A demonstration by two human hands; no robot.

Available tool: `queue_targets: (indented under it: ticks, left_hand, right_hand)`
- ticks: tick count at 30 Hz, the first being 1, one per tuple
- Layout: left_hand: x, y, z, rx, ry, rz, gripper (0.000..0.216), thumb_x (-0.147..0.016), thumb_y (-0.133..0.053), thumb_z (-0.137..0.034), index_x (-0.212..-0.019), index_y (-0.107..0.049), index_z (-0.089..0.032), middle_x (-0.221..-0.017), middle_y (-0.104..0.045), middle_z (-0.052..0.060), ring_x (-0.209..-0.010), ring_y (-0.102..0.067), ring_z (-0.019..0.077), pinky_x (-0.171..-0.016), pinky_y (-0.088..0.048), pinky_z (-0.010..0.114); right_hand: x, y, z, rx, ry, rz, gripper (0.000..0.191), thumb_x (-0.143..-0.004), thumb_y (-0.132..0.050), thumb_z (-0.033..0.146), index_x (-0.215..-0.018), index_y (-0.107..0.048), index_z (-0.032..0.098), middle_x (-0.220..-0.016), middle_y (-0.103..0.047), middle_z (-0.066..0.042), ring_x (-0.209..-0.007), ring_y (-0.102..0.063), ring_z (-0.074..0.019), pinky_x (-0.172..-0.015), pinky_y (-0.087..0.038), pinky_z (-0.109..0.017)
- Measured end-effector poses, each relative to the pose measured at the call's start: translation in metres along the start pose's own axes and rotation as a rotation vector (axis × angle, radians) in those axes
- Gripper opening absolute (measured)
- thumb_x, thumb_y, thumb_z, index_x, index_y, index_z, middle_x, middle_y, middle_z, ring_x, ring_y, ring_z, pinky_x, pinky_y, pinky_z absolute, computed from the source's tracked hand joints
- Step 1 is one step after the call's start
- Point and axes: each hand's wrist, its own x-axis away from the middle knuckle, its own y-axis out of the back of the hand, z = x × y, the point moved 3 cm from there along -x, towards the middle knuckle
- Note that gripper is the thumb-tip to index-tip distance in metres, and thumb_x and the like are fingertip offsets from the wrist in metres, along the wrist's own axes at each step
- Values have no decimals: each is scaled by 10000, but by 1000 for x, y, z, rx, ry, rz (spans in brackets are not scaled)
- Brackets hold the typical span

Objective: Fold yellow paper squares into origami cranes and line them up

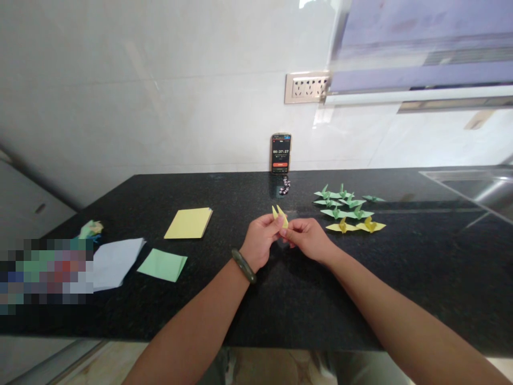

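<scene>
Both my hands meet above the middle of the black countertop [360, 289], pinching a small folded yellow paper piece [280, 215] whose two points stick up between them. My left hand [261, 240] grips its left side with closed fingers; a dark bracelet sits on that wrist. My right hand [308, 239] holds the right side, fingers also closed.
Several finished green paper cranes [342, 203] and two yellow cranes [356, 226] lie to the right. A yellow paper stack [189, 222], a green sheet [162, 264] and white sheets [114, 262] lie left. A phone [281, 153] showing a timer leans on the wall. A sink [476, 187] is far right.
</scene>
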Motion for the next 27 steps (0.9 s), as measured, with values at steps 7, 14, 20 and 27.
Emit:
queue_targets:
  ticks: [7, 14, 20, 27]
  left_hand:
    - [-2, 8, -9, -270, -56, -73, 292, -673, -658, -401, -660, -607, -114, -534, -493, -35, -471, -395, 45, -455, -326, 179]
    - [0, 5, -8, -357, 53, 129, 305, -756, -552, -429, -712, -564, -128, -450, -427, -55, -342, -342, 33, -329, -214, 157]
    - [1, 5, -4, -255, 152, 225, 263, -728, -605, -374, -811, -552, -130, -569, -539, -24, -357, -434, 36, -319, -285, 143]
    - [2, 5, -7, -176, 229, 223, 236, -710, -632, -312, -811, -570, -108, -611, -589, 6, -369, -493, 42, -313, -323, 127]
  right_hand:
    - [-1, 16, 5, -48, 68, -54, 304, -727, -621, 425, -835, -669, 145, -663, -597, -11, -550, -487, -96, -507, -422, -225]
    - [1, 23, 10, -241, 48, -52, 309, -717, -641, 411, -903, -667, 166, -677, -588, -3, -537, -490, -87, -491, -434, -227]
    - [1, 22, 9, -274, 48, 17, 276, -721, -649, 380, -887, -681, 163, -673, -607, -9, -569, -511, -94, -504, -426, -221]
    - [1, 22, 7, -261, 27, 28, 263, -718, -654, 358, -882, -682, 155, -698, -632, -17, -553, -507, -87, -514, -425, -222]
